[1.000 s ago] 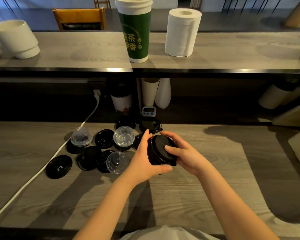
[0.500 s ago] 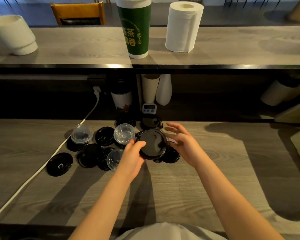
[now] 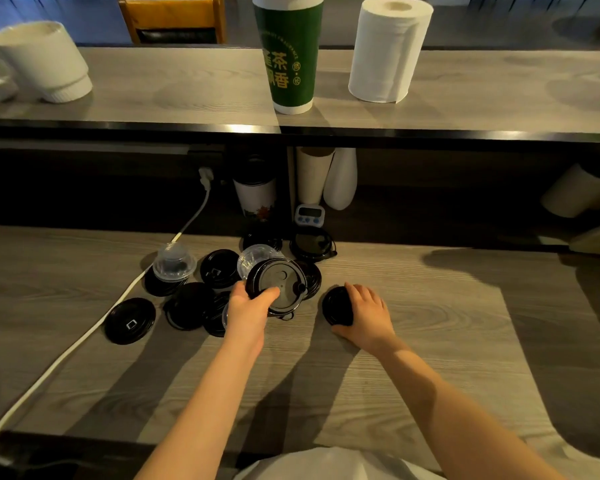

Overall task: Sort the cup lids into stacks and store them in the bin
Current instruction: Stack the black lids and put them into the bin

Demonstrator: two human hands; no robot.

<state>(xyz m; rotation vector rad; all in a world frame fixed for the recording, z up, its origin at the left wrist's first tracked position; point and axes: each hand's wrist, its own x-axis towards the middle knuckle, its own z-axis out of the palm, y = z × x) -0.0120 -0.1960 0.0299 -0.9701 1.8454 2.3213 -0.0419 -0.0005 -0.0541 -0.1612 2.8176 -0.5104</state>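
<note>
— What was seen nearest the camera?

— Two bare forearms were stretched out over the wood-grain worktop (image 3: 447, 358). The left hand (image 3: 248, 311) was clamped on a large black lid (image 3: 279, 284). Its thumb was laid on the top face, and the lid was raised off the surface and tilted toward the camera.

— And the other hand?

— The right hand (image 3: 369, 315) was curled round a small black stack of lids (image 3: 336, 306). The stack rested on the worktop just right of the raised lid, apart from it.

— Where were the remaining lids found?

— Loose black lids (image 3: 187, 304) were spread left of the left hand, several overlapping. A single black lid (image 3: 130, 320) lay apart at the far left, beside a white cable (image 3: 84, 344). Two clear dome lids were set among the black ones. One (image 3: 174, 263) was at the left, and the other (image 3: 257, 258) was partly hidden behind the raised lid.

— What was noted farther back?

— A small timer (image 3: 309, 215) and a lidded cup (image 3: 255, 194) were stood in the shadowed recess. On the upper worktop (image 3: 187, 91) a green cup (image 3: 288, 57), a paper roll (image 3: 388, 46) and tipped white cups (image 3: 42, 60) were seen.
</note>
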